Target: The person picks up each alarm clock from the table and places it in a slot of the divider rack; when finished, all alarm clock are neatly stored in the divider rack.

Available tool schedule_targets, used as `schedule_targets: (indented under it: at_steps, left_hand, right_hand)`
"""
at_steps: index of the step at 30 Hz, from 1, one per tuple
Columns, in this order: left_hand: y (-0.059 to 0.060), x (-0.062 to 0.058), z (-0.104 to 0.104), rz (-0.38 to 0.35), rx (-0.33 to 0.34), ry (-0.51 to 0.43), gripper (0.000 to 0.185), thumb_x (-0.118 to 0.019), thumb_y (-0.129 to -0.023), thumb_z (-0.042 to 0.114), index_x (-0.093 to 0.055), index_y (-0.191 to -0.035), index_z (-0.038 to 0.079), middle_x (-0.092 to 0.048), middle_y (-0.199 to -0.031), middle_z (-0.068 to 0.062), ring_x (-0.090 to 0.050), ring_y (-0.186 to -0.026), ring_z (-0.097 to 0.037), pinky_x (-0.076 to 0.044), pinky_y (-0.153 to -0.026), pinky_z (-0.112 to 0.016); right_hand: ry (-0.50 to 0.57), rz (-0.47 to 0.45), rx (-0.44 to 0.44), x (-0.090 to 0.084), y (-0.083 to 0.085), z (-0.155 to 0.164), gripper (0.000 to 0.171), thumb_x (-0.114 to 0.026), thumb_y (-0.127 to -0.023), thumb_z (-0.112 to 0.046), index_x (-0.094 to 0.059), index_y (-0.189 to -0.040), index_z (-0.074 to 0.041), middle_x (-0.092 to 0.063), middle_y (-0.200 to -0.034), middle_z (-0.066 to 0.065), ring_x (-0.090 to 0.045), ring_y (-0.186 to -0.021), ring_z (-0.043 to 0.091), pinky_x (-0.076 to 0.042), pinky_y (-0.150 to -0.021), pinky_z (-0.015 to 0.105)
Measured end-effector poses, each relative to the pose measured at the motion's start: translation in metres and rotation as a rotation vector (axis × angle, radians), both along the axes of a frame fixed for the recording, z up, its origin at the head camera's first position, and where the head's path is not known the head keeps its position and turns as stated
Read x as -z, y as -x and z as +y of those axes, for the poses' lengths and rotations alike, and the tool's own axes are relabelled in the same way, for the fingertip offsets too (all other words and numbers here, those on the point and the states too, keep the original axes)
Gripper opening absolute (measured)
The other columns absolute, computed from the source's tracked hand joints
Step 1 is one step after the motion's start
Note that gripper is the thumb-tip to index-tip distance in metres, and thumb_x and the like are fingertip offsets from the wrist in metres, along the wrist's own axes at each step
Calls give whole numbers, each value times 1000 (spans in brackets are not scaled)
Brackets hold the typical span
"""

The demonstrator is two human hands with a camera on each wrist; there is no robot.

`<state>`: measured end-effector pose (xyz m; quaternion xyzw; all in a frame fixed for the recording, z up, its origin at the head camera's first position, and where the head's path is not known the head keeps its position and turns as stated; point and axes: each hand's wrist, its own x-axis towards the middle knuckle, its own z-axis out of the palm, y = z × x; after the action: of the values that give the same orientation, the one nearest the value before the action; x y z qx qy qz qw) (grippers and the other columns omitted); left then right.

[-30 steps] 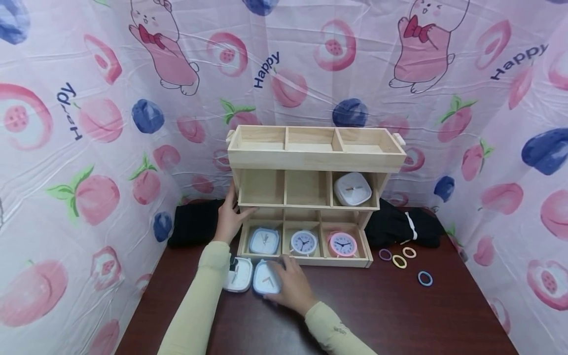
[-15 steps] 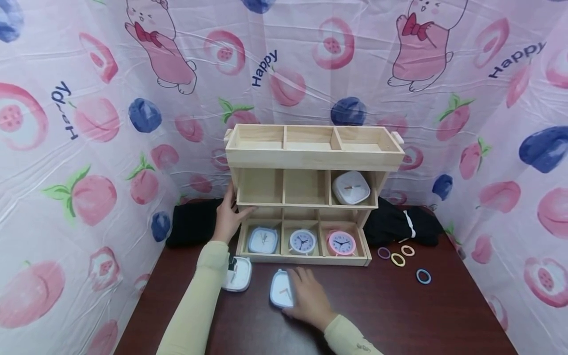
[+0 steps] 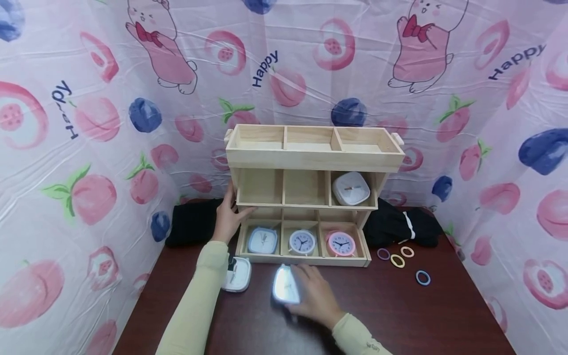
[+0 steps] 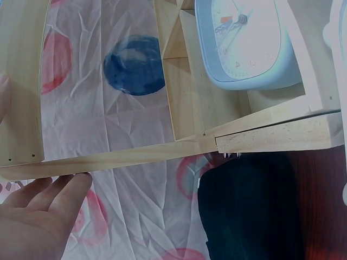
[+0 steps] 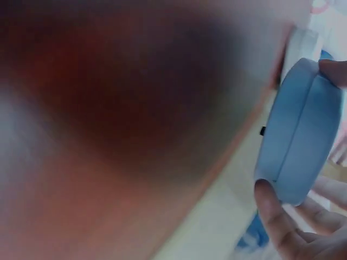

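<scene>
My right hand [image 3: 307,290] grips a light blue square clock [image 3: 285,286], tilted up off the dark table [image 3: 399,315] just in front of the shelf's bottom tier. In the right wrist view the clock [image 5: 295,135] shows edge-on, pinched between thumb and fingers [image 5: 271,208]. My left hand [image 3: 230,209] rests with straight fingers on the left side of the three-tier wooden shelf [image 3: 310,159]; its palm [image 4: 38,216] lies against the wood. A white square clock [image 3: 238,274] lies on the table beside my left sleeve.
The bottom tier holds a blue clock [image 3: 263,240], a round white clock [image 3: 302,241] and a pink clock [image 3: 341,243]; the middle right compartment holds a white clock [image 3: 351,188]. Black cloths [image 3: 195,222] flank the shelf. Several hair ties [image 3: 397,261] lie at right.
My right hand has drawn the light blue clock rightward away from the white clock and tipped it up off the table. My left hand has stayed on the shelf.
</scene>
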<state>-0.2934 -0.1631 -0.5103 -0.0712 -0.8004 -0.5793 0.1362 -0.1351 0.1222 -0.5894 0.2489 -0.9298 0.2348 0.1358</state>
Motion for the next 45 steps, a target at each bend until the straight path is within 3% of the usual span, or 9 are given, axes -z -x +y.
schedule_targets:
  at_steps: [6,12,21,26,32,36,42,45]
  left_hand:
    - [-1,-1,0,7,0,-3,112,-86,-92,17,-11,-170,46,-33,-174,-15,-34,-161,-34,-38,-130,-56]
    - [-1,1,0,14,2,-5,111,-85,-93,18,-11,-170,46,-33,-174,-15,-35,-161,-35,-39,-129,-57]
    - [-3,1,1,6,-4,0,112,-86,-93,19,-9,-171,44,-33,-174,-16,-35,-160,-37,-39,-129,-56]
    - [-3,0,1,7,-8,2,113,-86,-92,18,-9,-171,45,-34,-174,-17,-36,-160,-36,-39,-129,-56]
    - [-2,1,2,10,-13,12,112,-85,-93,18,-9,-171,44,-32,-175,-15,-35,-160,-37,-39,-129,-56]
    - [-1,2,2,5,-12,6,112,-86,-92,17,-11,-172,41,-28,-177,-13,-35,-160,-39,-39,-129,-56]
    - [2,2,2,-1,-20,8,112,-86,-92,15,-12,-170,46,-37,-172,-15,-36,-160,-33,-37,-130,-55]
    - [2,2,1,7,-25,5,113,-86,-91,11,-12,-171,44,-35,-174,-14,-36,-160,-34,-37,-130,-56]
  right_hand:
    - [148,173,-10,-42,23,6,88,-102,-58,-41,-70,-134,-12,-68,-139,17,-68,-123,36,-64,-96,54]
    - [321,337,32,-86,61,10,68,-101,-60,-31,-71,-115,-6,-69,-140,20,-66,-124,40,-61,-98,57]
    - [395,379,171,-131,119,11,60,-99,-69,-31,-72,-117,-9,-65,-143,23,-61,-129,46,-54,-108,64]
    - [383,356,232,-141,140,7,59,-99,-70,-35,-72,-116,-10,-65,-145,22,-62,-126,48,-49,-108,66]
    - [275,332,288,-142,156,2,57,-101,-67,-37,-74,-110,-11,-71,-135,15,-67,-117,42,-49,-95,64]
    - [231,324,287,-136,162,0,52,-101,-66,-36,-75,-104,-10,-71,-137,15,-67,-120,40,-48,-92,63]
    - [199,320,290,-132,166,-1,48,-99,-69,-36,-73,-100,-12,-68,-145,14,-67,-124,42,-46,-92,62]
    - [172,314,303,-133,166,-3,47,-99,-70,-37,-72,-101,-13,-67,-147,14,-67,-121,45,-46,-94,62]
